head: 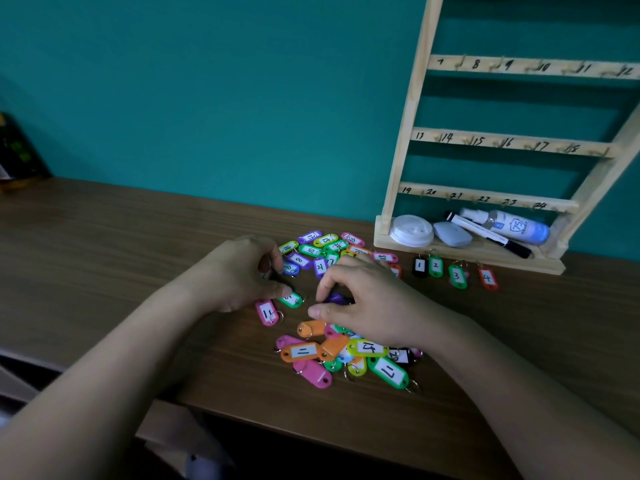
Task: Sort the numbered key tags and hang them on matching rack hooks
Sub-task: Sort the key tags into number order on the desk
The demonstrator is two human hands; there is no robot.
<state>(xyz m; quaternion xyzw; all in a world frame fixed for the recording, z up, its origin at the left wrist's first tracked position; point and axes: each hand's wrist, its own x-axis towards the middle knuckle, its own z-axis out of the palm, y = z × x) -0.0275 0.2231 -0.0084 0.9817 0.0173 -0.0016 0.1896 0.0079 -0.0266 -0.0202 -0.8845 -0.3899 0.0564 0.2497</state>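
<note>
The right hand (367, 306) pinches a purple tag (335, 298) — likely light, hard and slippery, so grip its flat sides. The left hand (242, 275) is curled — I cannot tell what it holds.

The wall (242, 98) is teal. The table (104, 254) is brown with a wood grain. The rack (412, 126) is pale wood with black numbers. The tags (311, 251) are bright, with white labels and black numbers. Tag 1 (419, 266) is black, tag 2 (435, 266) and tag 3 (458, 277) green, tag 4 (487, 278) orange-red. One 11 (266, 312) is pink, the other 11 (302, 351) orange. Tag 15 (367, 348) is yellow-green, tag 17 (388, 372) green. A purple tag (334, 298) and a plain pink tag (313, 374) show no label. The lid (411, 230) is white, the marker (485, 232) white with a black cap, the bottle (516, 225) white and blue.
</note>
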